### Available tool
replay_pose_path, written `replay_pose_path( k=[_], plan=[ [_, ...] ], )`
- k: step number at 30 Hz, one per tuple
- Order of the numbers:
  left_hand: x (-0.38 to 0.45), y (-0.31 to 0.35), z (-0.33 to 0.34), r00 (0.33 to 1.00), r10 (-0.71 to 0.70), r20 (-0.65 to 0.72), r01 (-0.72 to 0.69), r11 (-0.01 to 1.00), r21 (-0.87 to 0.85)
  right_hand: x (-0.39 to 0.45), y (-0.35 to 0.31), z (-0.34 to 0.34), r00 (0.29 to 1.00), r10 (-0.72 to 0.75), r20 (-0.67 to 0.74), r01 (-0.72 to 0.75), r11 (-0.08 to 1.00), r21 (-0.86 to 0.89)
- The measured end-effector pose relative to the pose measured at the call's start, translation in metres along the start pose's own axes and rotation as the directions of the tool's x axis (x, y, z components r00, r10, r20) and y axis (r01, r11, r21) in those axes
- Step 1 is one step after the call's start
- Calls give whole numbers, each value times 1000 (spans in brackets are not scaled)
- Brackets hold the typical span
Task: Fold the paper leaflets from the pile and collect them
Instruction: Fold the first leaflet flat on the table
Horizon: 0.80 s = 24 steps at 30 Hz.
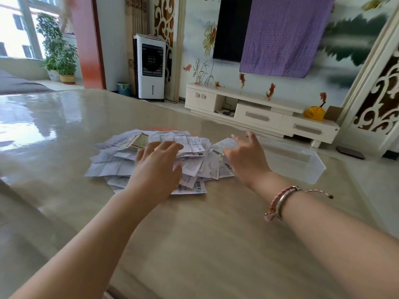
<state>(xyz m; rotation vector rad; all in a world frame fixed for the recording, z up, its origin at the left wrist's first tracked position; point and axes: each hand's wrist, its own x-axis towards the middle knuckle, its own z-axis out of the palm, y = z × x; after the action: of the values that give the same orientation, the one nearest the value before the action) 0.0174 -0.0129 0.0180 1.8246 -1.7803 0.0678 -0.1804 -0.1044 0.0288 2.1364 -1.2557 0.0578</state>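
Observation:
A loose pile of white printed paper leaflets (121,160) lies in the middle of the glossy beige table (205,234). My left hand (157,165) is stretched over the pile's centre, fingers straight and spread, just above or touching the top sheets. My right hand (246,156) hovers at the pile's right edge with fingers loosely spread and holds nothing. A braided bracelet circles my right wrist.
A clear plastic box (302,162) stands on the table just right of the pile. Beyond the table's far edge are a white TV cabinet (259,108), a white air cooler (151,65) and potted plants by the window.

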Motion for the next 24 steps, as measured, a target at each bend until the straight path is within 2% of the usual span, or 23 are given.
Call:
replay_pose_path(
  k=[2,8,10,12,14,16,21,24],
  plan=[
    [2,-7,4,999,31,31,-31,999,10,4,-6,6,999,-20,49,19,1000,22],
    [5,-12,18,986,56,156,-62,997,36,-4,-11,5,998,50,27,-53,986,156],
    [5,-9,21,985,57,163,-65,997,45,-10,-9,0,997,70,-28,-63,978,200],
    [4,-5,21,989,66,132,-75,995,62,-21,-6,-4,986,80,-149,-40,966,256],
    [2,-1,20,993,75,91,-82,993,80,-36,-4,-5,960,97,-264,7,931,366],
    [-2,2,20,993,99,63,-105,991,88,-53,-2,-5,944,120,-307,39,884,466],
    [-11,1,21,988,144,61,-147,988,55,-87,4,2,935,180,-304,66,756,651],
    [-11,1,23,989,103,108,-106,994,28,-98,7,6,948,229,-219,12,665,747]
  ],
)
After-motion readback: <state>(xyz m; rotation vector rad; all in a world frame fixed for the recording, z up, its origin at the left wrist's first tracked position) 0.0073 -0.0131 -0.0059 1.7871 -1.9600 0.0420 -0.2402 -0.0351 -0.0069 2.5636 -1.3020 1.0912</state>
